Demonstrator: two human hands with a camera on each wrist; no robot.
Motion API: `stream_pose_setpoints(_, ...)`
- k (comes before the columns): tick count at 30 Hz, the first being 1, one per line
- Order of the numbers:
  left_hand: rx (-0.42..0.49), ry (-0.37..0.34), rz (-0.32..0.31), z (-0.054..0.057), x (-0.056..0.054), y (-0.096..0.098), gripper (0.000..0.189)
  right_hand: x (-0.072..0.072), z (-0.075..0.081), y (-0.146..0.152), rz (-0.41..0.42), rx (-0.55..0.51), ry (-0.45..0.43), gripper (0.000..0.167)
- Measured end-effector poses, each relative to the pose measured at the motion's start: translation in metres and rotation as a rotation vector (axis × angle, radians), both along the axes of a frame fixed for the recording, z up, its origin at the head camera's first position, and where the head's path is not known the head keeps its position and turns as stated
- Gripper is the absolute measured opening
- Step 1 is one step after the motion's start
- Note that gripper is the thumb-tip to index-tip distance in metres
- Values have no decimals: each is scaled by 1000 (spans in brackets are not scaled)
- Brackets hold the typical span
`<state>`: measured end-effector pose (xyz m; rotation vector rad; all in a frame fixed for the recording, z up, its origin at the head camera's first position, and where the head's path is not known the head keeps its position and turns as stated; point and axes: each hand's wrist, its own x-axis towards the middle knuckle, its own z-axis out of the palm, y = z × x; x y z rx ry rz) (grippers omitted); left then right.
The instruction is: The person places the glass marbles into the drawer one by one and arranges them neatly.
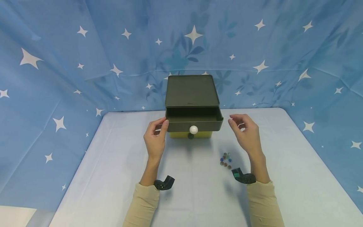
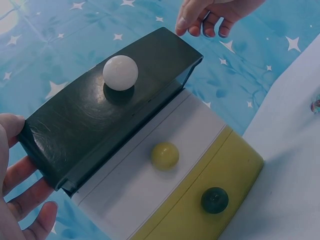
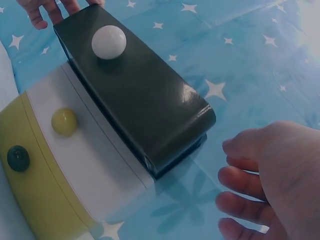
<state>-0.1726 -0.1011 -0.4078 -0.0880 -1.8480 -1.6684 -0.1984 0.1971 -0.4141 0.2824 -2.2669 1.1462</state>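
Note:
A small drawer cabinet has its dark green top drawer pulled out, the inside showing below the lid. A white round knob sits on that drawer's front. My left hand pinches the drawer's left front corner, thumb at the front edge and fingers along the side. To the right of the drawer, my right hand hangs apart from it, fingers loosely bent around nothing. Beneath are a white drawer with a yellow knob and a yellow drawer with a green knob, both closed.
Several small coloured glass marbles lie on the white table, in front of the cabinet's right side. A blue star-patterned curtain hangs behind and around the table.

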Motion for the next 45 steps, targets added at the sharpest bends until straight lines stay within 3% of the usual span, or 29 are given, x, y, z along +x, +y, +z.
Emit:
stream_pose_setpoints(7,-6,-3,5,0,0,0,22,-2,-3,4,16,17,-25,21)
stream_pose_setpoints(28,-9,2,6,1,2,0,22,-7,-13,17,114,144,-258,29)
stream_pose_setpoints(39,-11,9,12,0,1,0,21,-8,-16,21,168,174,-302,30)
stream_pose_setpoints(45,-1,3,8,1,1,1,21,-8,-16,23,195,186,-371,34)
